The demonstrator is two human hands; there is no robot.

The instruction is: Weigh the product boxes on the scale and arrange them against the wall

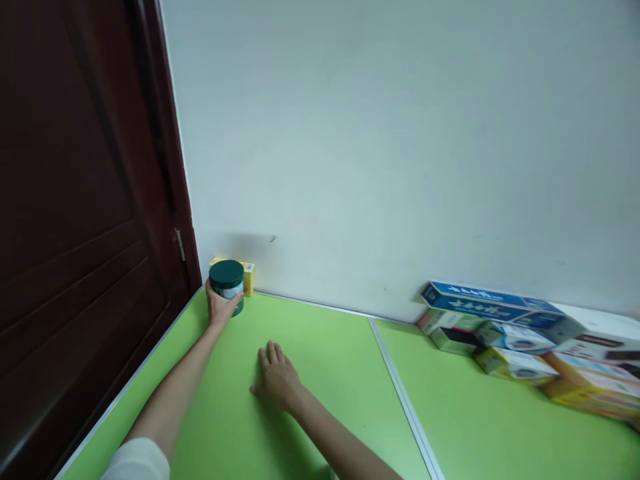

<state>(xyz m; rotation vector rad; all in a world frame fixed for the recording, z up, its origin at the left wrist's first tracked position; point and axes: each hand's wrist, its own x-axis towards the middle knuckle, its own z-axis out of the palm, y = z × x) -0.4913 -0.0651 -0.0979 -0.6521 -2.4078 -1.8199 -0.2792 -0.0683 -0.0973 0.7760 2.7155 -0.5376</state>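
At the far left corner of the green table (320, 353), my left hand (223, 308) is wrapped round a dark green jar (227, 275) with a pale label. The jar stands upright in front of a yellow box (249, 279), which is partly hidden behind it near the wall. My right hand (280, 380) is held palm down over the table, nearer to me and to the right of the jar. Its fingers are apart and it holds nothing.
Several boxes lie at the right by the wall, among them a long blue box (480, 301), a yellow box (515, 365) and an orange box (595, 387). A dark red door (75, 233) borders the left side. A white strip (405, 393) crosses the table.
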